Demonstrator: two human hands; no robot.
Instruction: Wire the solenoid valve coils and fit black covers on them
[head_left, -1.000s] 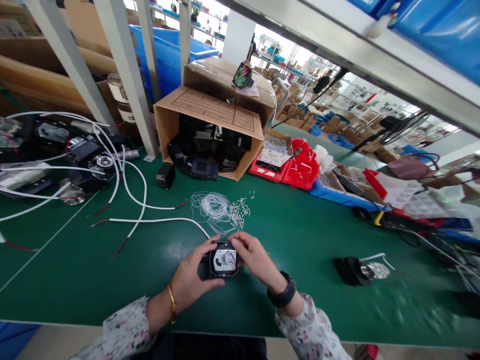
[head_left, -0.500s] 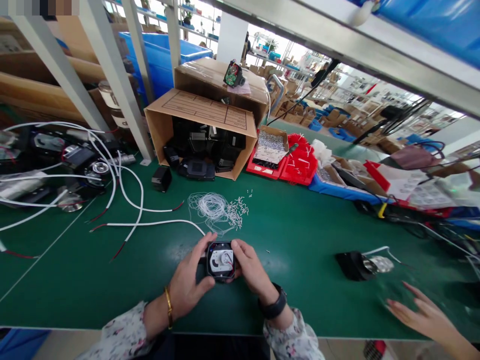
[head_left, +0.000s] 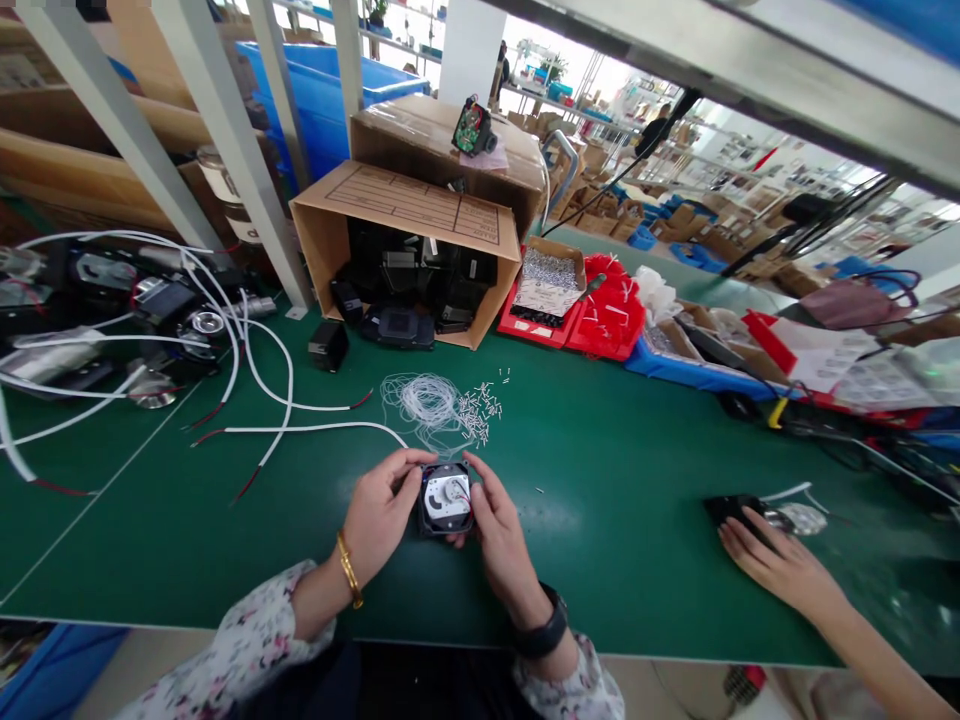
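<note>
Both hands (head_left: 442, 520) around black housing (head_left: 446, 498)

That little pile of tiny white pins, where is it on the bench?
In the head view, the pile of white pins lies on the green table near the middle, touching the right side of the thin white wire coil, just beyond the small black unit held in both hands.

Lower centre of frame: left hand (head_left: 379, 515) and right hand (head_left: 499, 530) gripped a small black housing (head_left: 446, 498), white disc facing up. Lower right, a co-worker's hand (head_left: 776, 560) touched a black part (head_left: 731, 510) on the green table (head_left: 615, 480).
</note>
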